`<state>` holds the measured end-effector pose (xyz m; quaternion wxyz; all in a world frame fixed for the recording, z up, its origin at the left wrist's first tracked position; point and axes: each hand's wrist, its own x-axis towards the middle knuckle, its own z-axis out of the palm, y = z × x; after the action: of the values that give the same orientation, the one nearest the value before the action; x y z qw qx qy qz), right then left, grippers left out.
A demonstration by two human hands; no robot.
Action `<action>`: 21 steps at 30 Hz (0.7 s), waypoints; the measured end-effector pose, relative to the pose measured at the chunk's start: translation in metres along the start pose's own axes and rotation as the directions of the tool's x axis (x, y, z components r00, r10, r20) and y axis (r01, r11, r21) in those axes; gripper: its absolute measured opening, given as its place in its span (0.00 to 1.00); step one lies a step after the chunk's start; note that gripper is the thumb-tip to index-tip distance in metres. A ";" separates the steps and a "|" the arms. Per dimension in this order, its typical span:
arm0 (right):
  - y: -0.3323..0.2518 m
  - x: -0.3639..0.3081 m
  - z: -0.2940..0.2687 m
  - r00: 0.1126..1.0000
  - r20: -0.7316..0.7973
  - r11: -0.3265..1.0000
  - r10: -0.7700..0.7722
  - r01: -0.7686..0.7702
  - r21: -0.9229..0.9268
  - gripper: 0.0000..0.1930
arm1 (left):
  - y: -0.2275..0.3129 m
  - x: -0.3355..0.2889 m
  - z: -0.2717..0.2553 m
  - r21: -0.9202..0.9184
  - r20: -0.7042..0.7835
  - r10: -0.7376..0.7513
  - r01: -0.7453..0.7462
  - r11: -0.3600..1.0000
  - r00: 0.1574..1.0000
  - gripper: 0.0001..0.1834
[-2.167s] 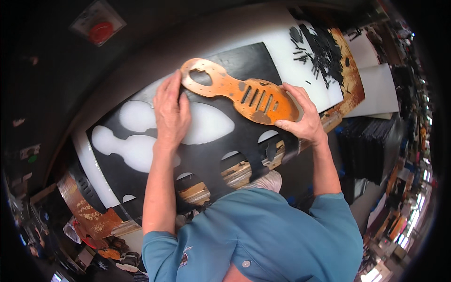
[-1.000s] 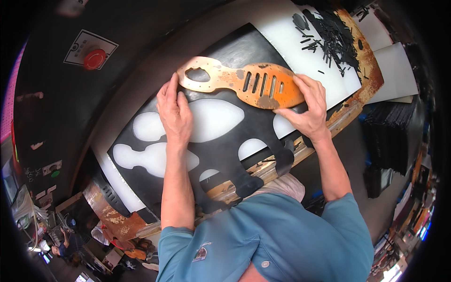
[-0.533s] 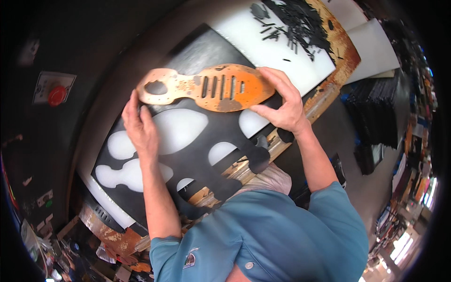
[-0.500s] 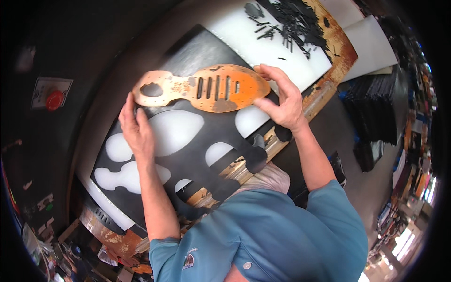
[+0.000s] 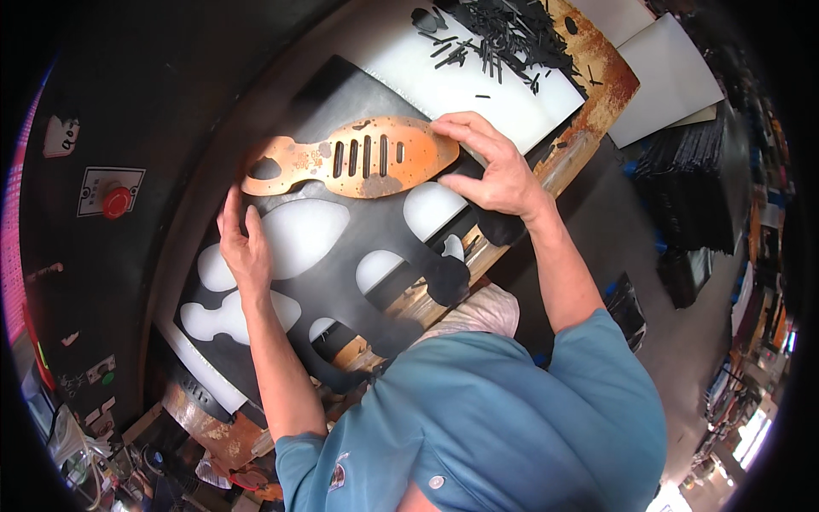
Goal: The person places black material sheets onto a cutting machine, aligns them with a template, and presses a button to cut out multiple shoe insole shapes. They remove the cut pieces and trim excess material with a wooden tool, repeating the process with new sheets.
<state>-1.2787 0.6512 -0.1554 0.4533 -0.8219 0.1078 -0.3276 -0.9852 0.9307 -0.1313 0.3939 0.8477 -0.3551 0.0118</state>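
Orange, slotted, waisted plate (image 5: 360,162) on smooth black cut-out sheet (image 5: 375,224)

Head view: plate worn, dark-blotched, holed at narrow end. Left hand (image 5: 247,252) open beside that end; right hand (image 5: 503,175) spread around wide tip, contact unclear. Past sheet's straight edge, flat white board (image 5: 533,118) leaves room up to heaped black strips (image 5: 520,38).

Scuffed painted plate (image 5: 323,161), smooth rubbery sheet (image 5: 367,224), cloth shirt (image 5: 520,410)
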 end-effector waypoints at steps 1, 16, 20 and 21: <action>0.001 0.001 0.001 1.000 -0.018 1.000 0.009 -0.009 0.008 0.33 | -0.001 -0.001 0.001 0.023 -0.002 0.001 -0.001 1.000 1.000 0.26; 0.009 -0.005 0.014 0.985 -0.172 0.997 -0.004 -0.009 -0.073 0.31 | 0.006 0.007 -0.003 0.099 0.056 -0.009 0.004 0.995 0.998 0.26; 0.006 -0.003 0.014 0.985 -0.171 0.997 -0.001 -0.012 -0.077 0.30 | 0.001 0.014 -0.003 0.208 0.055 -0.008 -0.004 0.978 0.998 0.26; 0.006 -0.003 0.014 0.986 -0.163 0.996 0.023 -0.037 -0.080 0.31 | -0.001 0.015 -0.002 0.231 0.049 0.026 -0.036 0.972 0.998 0.26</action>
<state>-1.2713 0.6588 -0.1663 0.4133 -0.8089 0.1703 -0.3818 -0.9728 0.9238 -0.1260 0.2841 0.8822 -0.3734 0.0401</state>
